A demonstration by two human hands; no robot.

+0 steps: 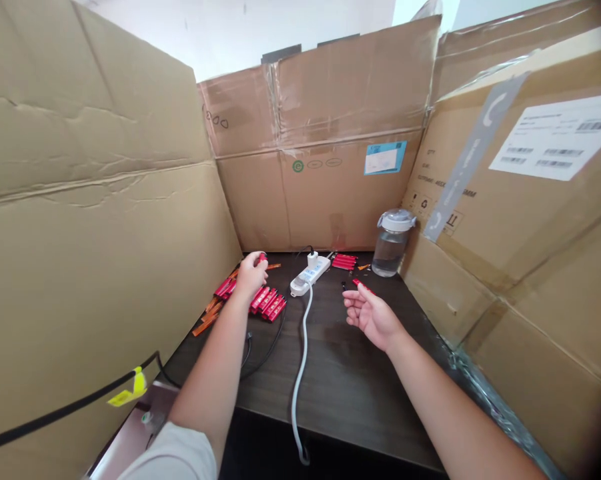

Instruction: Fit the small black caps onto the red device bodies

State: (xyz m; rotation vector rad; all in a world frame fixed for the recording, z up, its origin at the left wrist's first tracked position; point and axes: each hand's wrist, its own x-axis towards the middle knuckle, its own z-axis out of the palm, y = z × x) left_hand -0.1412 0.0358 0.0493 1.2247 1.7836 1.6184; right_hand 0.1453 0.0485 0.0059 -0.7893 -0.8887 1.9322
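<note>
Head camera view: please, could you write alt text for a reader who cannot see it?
A person's left hand holds a small red item near a group of red pieces, while the right hand holds another red item over a dark table. Between the hands lies a white power strip; a lidded bottle stands on the right, with cardboard walls on three sides.

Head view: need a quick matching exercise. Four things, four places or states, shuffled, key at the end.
Things
1. Left hand
2. Right hand
3. Power strip
4. Bottle

Places or states
A. White, between the two hands, with a plug in it
B. Beside the larger group of red sticks
C. Clear, lidded, upright next to the cardboard on the right
D. Right of the white cord, a red stick at its thumb

Pairs: 1-B, 2-D, 3-A, 4-C
</note>
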